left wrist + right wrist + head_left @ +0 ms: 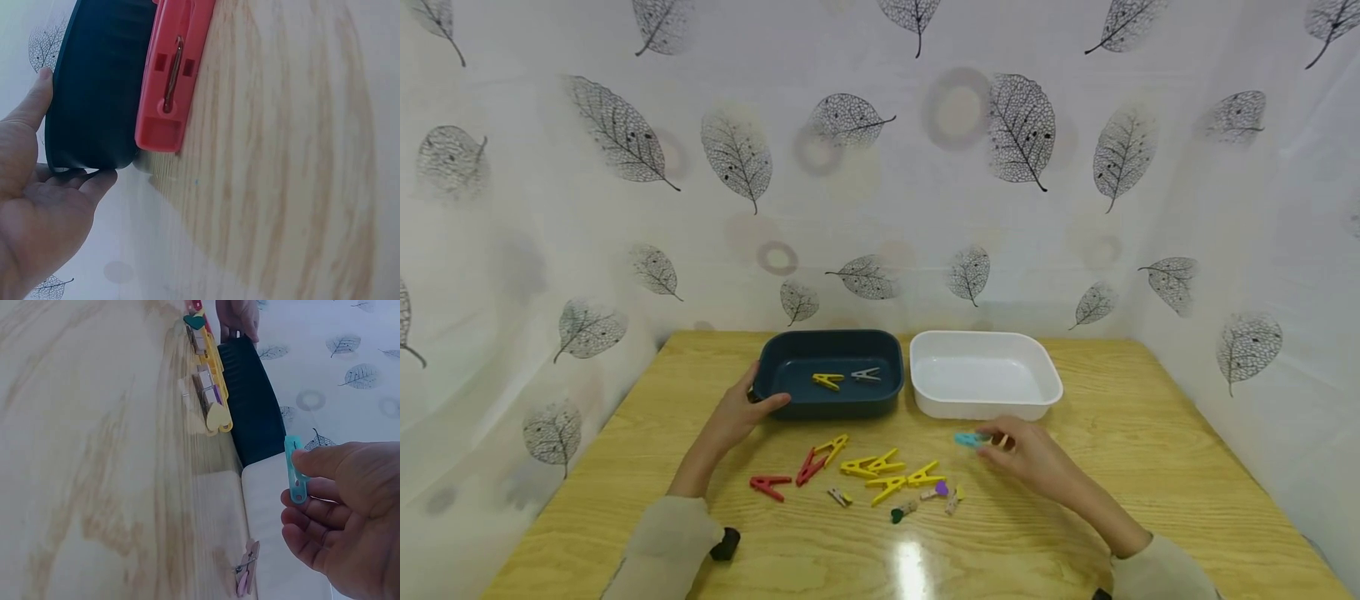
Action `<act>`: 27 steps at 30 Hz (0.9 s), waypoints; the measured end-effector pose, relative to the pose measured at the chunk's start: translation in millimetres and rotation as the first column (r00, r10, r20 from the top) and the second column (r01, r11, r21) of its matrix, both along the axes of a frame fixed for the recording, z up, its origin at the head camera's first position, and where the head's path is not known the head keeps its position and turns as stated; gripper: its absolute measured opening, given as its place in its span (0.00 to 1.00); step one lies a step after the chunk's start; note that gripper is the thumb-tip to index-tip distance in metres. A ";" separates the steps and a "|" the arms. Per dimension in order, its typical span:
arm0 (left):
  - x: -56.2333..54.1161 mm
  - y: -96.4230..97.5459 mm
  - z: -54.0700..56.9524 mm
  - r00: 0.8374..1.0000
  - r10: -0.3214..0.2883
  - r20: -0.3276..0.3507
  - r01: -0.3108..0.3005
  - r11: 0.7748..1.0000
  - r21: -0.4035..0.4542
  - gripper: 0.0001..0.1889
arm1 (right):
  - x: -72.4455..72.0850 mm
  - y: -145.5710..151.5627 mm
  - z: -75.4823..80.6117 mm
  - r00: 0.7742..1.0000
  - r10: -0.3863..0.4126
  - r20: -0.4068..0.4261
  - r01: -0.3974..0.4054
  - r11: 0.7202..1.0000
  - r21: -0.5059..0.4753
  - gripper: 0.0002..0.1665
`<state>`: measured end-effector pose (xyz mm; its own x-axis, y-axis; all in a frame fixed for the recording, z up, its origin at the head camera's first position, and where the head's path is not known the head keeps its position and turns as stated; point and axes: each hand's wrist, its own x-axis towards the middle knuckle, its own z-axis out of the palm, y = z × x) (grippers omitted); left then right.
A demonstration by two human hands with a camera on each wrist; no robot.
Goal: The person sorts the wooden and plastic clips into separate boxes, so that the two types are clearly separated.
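My right hand (pixel 1030 454) pinches a light blue clothespin (pixel 295 469) between thumb and fingers, in front of the white tray (pixel 985 412). At the left end of the dark blue tray (pixel 827 410), my left hand (pixel 739 417) grips the tray, thumb at the front rim and fingers round the end. Inside that tray lie a yellow clothespin (pixel 827 381) and a grey clothespin (pixel 866 375). On the table in front are red clothespins (pixel 770 486) and several yellow clothespins (pixel 887 483). Small wooden clips, one with a green heart (pixel 897 516) and one with a purple heart (pixel 942 487), lie beside them.
The two trays stand side by side at the back of the wooden table (pixel 820 558). A pinkish clothespin (pixel 248 569) shows near the white tray in the right wrist view. Behind hangs a leaf-patterned curtain (pixel 865 200).
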<state>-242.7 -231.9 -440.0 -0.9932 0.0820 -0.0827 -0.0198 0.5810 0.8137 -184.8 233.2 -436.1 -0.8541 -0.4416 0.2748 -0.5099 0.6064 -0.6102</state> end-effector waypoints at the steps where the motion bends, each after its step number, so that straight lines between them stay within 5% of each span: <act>1: 0.0 0.2 0.1 1.000 -0.001 0.000 0.001 1.000 0.003 0.53 | -0.1 -0.3 1.0 1.000 0.004 0.004 -0.004 1.000 -0.003 0.11; 27: 2.9 2.6 3.4 1.000 -0.015 -0.001 0.015 1.000 -0.022 0.53 | -1.4 -11.5 16.3 0.999 0.011 -0.043 -0.012 0.999 -0.036 0.08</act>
<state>-239.8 -229.4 -436.5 -0.9920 0.0955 -0.0830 -0.0093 0.5989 0.8007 -186.2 221.7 -419.8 -0.8362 -0.4402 0.3270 -0.5427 0.5782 -0.6093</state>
